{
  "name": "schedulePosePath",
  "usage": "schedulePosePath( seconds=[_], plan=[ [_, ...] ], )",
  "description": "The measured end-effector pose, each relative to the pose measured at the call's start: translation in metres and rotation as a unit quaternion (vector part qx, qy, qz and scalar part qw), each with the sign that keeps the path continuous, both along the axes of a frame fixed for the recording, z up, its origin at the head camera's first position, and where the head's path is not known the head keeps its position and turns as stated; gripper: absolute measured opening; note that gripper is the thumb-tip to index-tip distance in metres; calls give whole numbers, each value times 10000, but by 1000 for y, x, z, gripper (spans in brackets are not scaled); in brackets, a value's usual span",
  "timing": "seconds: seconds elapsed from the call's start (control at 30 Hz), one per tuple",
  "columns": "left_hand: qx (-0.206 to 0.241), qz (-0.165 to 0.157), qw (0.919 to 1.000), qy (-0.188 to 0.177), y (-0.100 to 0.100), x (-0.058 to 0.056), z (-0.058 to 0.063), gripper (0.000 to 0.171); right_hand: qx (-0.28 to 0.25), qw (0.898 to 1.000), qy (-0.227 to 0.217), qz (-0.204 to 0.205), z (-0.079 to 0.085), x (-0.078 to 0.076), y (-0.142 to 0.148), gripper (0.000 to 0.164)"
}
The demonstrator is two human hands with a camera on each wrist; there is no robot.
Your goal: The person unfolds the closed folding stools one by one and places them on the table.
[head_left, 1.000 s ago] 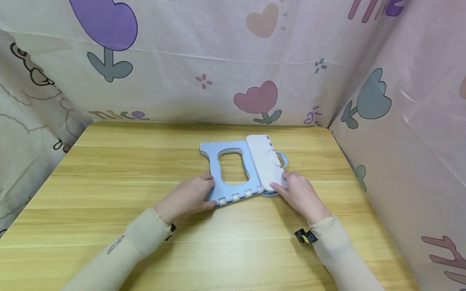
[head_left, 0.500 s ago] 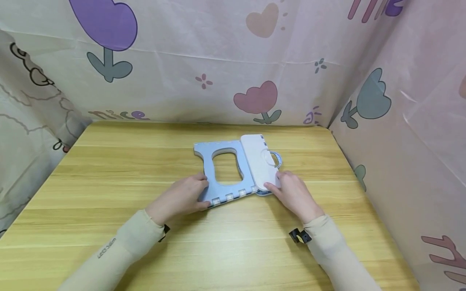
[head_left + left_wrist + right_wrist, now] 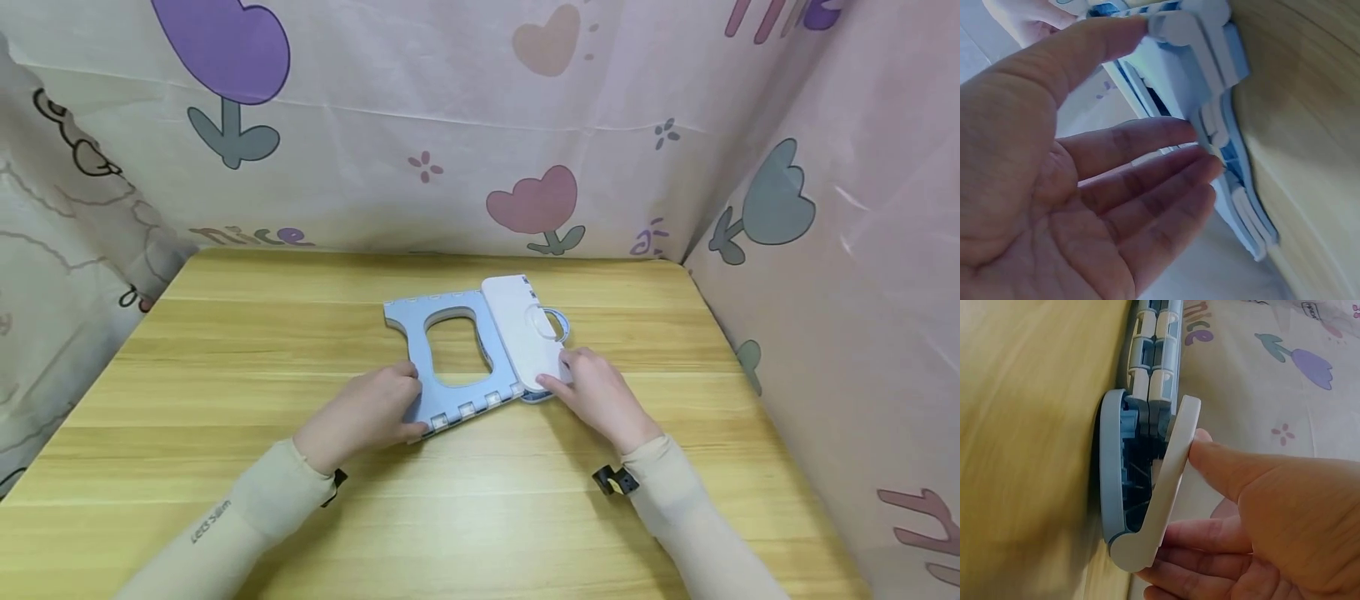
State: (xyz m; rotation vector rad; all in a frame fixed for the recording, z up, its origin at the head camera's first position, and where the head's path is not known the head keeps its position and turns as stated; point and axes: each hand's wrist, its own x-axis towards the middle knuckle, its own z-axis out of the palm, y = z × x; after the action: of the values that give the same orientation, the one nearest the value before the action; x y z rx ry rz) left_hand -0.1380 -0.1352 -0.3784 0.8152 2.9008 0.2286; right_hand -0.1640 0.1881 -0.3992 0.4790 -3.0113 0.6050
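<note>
A folding step stool in light blue and white lies collapsed on the wooden table. Its blue leg panel, with a large rounded cutout, points left; the white seat half is on the right, with a small blue loop handle at its outer side. My left hand holds the leg panel's near left corner, thumb at the hinged edge and fingers at the side. My right hand grips the seat's outer edge, thumb on the white face. In the right wrist view, the white half stands tilted slightly apart from its blue half.
The wooden table extends around the stool on all sides. A printed fabric curtain with flowers and hearts rises behind the table and along both sides. A small black device sits at my right wrist.
The stool has slid a little to the left, with both hands moving along with it. Their hold looks the same. The head view has also shifted slightly.
</note>
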Motion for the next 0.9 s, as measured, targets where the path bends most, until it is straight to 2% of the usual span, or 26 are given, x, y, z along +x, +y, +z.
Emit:
schedulePosePath(
  seconds=[0.17, 0.23, 0.33, 0.47, 0.6, 0.77, 0.9],
  plan=[
    [15, 12, 9999, 121, 7, 0, 2, 39, -149, 9992, -350, 76, 3, -7, 7, 36],
    [75, -12, 9997, 237, 12, -1, 1, 42, -317, 9981, -523, 54, 2, -10, 12, 43],
    [103, -82, 9988, 479, 19, -3, -1, 46, -631, 9947, -811, -27, -2, -14, 21, 64],
    [117, -213, 9977, 626, 29, -3, -4, 43, -898, 9887, -1179, -201, -6, -19, 30, 71],
    [209, -275, 9976, 593, 36, -1, -8, 37, -917, 9854, -1406, -275, -8, -24, 33, 70],
    [228, -132, 9978, 604, 42, 1, -11, 33, -850, 9848, -1495, -262, -13, -29, 35, 61],
    [170, -74, 9979, 614, 44, 3, -12, 33, -1035, 9809, -1628, -231, -15, -31, 38, 54]
  ],
)
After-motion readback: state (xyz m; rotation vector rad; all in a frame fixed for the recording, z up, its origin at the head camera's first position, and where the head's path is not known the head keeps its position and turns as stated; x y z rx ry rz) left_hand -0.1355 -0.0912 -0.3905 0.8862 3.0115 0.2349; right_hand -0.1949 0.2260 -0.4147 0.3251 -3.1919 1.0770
